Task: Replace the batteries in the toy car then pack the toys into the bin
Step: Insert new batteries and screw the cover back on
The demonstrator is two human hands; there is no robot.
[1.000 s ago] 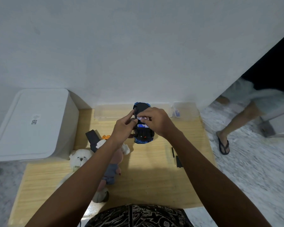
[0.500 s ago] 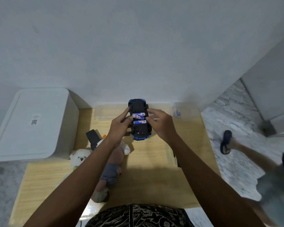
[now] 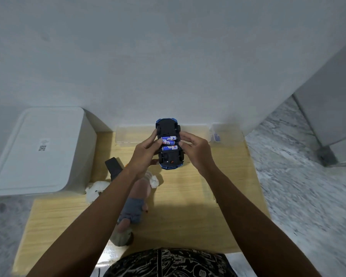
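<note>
1. Far left: white lidded bin point(image 3: 40, 150), lid on, small printed label on top. It stands against the wall, just beside the table's left end.
2. Wooden table point(image 3: 180, 216), pale grain. On its left part lies a black flat object point(image 3: 113, 167), partly under the left forearm.
3. Soft toys near the left forearm: a white plush point(image 3: 95, 190) and a doll-like toy in grey shorts point(image 3: 134, 208) (arm covers much of both, so their exact shape is hard to tell).
4. Left hand point(image 3: 144, 156) holds the toy car's left side, fingers curled round its edge, thumb tip touching the middle battery.
5. Toy car point(image 3: 169, 144), blue body, black underside turned up, held above the table's far middle between both hands. Battery bay open.
6. Three batteries point(image 3: 169, 142), blue and white, lie crosswise in the bay; the middle one sits slightly askew.
7. Right hand point(image 3: 197, 150) grips the car's right side, fingers bent, fingertips at the bay's edge.
8. Behind the car, along the wall: a clear plastic tray point(image 3: 136, 134).
9. Right of it: a clear small container point(image 3: 218, 132) with something blue inside.
10. Far right: grey marbled floor point(image 3: 308, 186).
</note>
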